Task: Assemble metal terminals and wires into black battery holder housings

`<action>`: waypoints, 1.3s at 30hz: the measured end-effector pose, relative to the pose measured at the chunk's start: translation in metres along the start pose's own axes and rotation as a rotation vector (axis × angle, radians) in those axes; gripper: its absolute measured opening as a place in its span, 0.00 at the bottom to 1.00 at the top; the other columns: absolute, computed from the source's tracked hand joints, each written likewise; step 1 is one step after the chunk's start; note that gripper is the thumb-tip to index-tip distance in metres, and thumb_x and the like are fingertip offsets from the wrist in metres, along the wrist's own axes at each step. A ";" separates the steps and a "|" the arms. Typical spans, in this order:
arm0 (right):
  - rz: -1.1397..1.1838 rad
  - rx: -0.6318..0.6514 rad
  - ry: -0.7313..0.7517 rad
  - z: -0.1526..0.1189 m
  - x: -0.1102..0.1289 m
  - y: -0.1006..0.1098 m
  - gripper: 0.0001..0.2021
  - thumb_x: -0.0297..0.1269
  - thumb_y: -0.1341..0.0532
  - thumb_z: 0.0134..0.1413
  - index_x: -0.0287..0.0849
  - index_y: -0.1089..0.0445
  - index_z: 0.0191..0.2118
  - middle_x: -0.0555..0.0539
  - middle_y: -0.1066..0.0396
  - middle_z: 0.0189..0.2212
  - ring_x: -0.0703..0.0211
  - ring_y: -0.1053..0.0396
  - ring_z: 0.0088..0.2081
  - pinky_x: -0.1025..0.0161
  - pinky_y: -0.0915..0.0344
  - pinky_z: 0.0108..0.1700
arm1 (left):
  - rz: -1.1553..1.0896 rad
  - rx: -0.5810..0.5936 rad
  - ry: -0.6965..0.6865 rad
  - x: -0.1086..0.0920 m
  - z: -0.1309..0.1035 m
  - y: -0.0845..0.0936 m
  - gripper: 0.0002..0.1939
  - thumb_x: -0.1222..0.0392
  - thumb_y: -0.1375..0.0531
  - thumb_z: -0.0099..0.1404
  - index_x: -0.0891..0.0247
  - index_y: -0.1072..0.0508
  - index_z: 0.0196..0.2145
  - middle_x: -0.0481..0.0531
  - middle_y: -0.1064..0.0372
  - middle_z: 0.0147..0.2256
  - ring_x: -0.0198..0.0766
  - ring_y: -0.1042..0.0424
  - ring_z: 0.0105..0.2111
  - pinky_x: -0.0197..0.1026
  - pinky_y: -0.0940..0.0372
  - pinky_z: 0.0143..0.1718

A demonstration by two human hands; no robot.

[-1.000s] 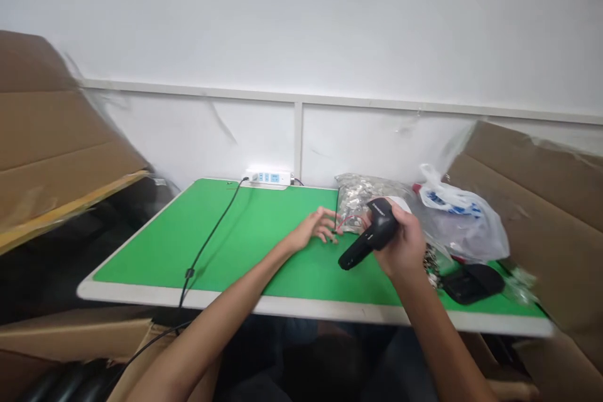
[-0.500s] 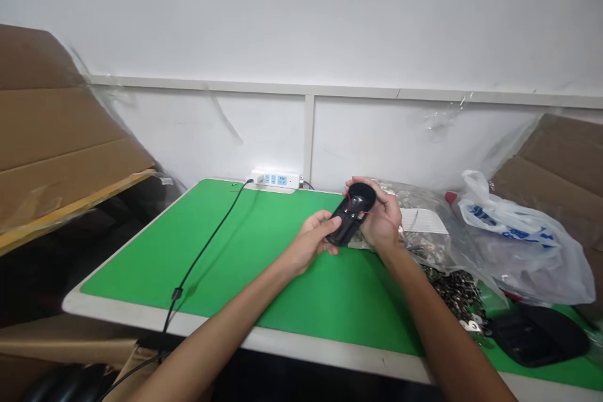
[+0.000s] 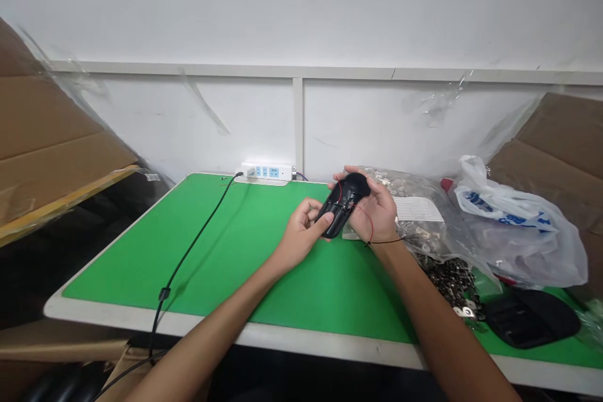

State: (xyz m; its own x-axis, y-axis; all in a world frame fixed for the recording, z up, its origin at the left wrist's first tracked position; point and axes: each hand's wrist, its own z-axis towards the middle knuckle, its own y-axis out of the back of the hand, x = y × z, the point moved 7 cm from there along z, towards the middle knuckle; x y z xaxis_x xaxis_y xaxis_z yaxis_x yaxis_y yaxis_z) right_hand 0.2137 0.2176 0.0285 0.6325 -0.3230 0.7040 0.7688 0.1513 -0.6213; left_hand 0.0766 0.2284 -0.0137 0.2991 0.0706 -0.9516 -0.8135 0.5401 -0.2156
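A black plastic casing (image 3: 340,204) with a rounded far end is held between both hands above the green mat (image 3: 226,251). My left hand (image 3: 306,226) grips its near end, thumb on top. My right hand (image 3: 377,207) wraps round the far, rounded end from the right, its fingers partly hidden behind the casing. Thin red wires (image 3: 369,217) come out of the casing; one loops over my right palm, and a black wire lies across the right wrist.
A clear bag of metal parts (image 3: 424,232) with loose small pieces, a white plastic bag (image 3: 527,226) and another black casing (image 3: 532,318) lie at the right. A power strip (image 3: 268,171) with a black cable (image 3: 202,232) stands by the wall.
The casing has been tilted and turned slightly in my hands. Its wires now show more clearly over my right palm and wrist. The whole view has shifted a little.
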 end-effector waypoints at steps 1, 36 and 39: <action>-0.011 -0.002 0.007 -0.001 0.002 -0.001 0.17 0.49 0.37 0.59 0.47 0.24 0.49 0.45 0.18 0.44 0.43 0.21 0.52 0.42 0.22 0.55 | -0.001 0.008 -0.002 0.000 0.000 0.000 0.30 0.36 0.27 0.59 0.62 0.34 0.38 0.44 0.26 0.28 0.31 0.28 0.24 0.33 0.30 0.24; -0.612 0.248 -0.344 -0.018 -0.024 -0.020 0.24 0.62 0.36 0.61 0.44 0.22 0.45 0.46 0.19 0.29 0.59 0.29 0.27 0.63 0.34 0.29 | 0.141 0.312 0.215 0.015 -0.026 -0.021 0.27 0.37 0.30 0.57 0.63 0.30 0.19 0.49 0.36 0.23 0.36 0.36 0.27 0.38 0.37 0.31; -0.570 0.225 -0.345 -0.017 -0.026 -0.018 0.23 0.61 0.36 0.61 0.45 0.23 0.45 0.47 0.19 0.30 0.58 0.26 0.29 0.64 0.32 0.30 | 0.085 0.299 0.272 0.020 -0.029 -0.019 0.29 0.31 0.32 0.58 0.63 0.26 0.23 0.52 0.32 0.24 0.40 0.32 0.27 0.41 0.35 0.29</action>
State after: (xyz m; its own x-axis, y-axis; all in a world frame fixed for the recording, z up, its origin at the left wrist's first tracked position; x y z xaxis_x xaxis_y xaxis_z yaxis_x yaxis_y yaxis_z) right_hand 0.1817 0.2076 0.0154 0.0905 -0.1003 0.9908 0.9667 0.2481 -0.0632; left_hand 0.0834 0.1950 -0.0350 0.0617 -0.0774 -0.9951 -0.6369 0.7646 -0.0989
